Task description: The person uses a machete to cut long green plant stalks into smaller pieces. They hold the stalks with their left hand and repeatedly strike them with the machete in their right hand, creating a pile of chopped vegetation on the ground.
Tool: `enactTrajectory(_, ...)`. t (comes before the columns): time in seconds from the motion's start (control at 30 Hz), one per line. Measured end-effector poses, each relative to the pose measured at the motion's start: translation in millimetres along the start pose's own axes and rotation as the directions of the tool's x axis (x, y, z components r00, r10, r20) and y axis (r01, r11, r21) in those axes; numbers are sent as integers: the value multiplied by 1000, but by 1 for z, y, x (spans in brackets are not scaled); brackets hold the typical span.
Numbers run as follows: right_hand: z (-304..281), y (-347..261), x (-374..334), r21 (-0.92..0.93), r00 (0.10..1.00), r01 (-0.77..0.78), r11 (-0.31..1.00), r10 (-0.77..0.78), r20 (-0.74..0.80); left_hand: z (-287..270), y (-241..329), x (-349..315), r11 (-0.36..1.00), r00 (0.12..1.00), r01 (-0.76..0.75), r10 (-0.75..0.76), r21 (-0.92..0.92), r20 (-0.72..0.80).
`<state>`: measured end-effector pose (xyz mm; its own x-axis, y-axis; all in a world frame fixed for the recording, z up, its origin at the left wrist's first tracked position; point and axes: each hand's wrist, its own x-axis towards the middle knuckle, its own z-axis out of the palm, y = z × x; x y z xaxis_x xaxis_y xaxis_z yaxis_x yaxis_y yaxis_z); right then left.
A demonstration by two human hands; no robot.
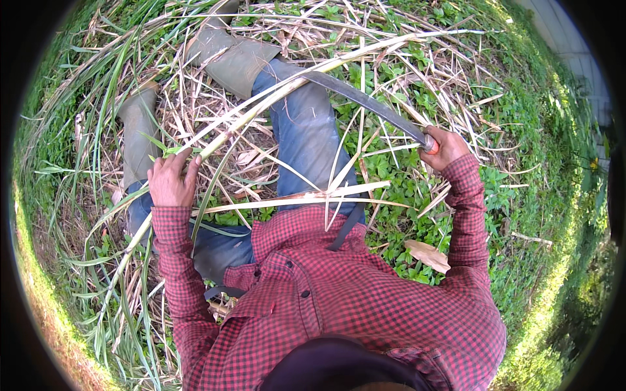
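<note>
- Soft, even daylight across the checked shirt (372, 274), shadows mild!
- And there's glare: grass (38, 274) blazing yellow-white, far left and right of the shirt!
- Ground bending hard out there, black rim circling everything.
- Below the shirt, dark cap (326, 365), soft-edged!

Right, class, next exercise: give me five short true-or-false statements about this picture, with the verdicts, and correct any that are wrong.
1. The right hand grips a long blade by its handle. True.
2. The left hand is empty. False: it holds a long, pale stalk.
3. The far end of the blade is at the stalk. True.
4. The shirt is plain white. False: it is checked in red and a dark colour.
5. The boots are bright yellow. False: they are a dull grey-green.
</note>
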<state>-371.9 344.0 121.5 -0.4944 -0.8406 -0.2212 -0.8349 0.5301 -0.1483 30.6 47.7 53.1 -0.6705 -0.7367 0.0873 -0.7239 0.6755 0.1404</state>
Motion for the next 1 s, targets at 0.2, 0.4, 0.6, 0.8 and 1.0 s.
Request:
enactTrajectory(0.2,-22,-29,3,-136,998,47,990,-41,45,21,-4,14,947,999,23,-12,-319,37)
enactTrajectory(0.4,1,-64,34,-178,997,33,983,-20,74,27,2,30,953,917,104,19,-286,399)
enactTrajectory(0.6,22,-50,67,-106,974,-218,970,223,35,10,13,27,974,972,-18,70,-227,226)
enactTrajectory(0.8,25,-16,79,-132,916,-400,907,395,-65,0,33,14,966,975,3,55,-260,214)
enactTrajectory(1.0,20,68,105,-116,833,-549,828,532,-149,-23,0,0,940,934,102,22,-325,357)
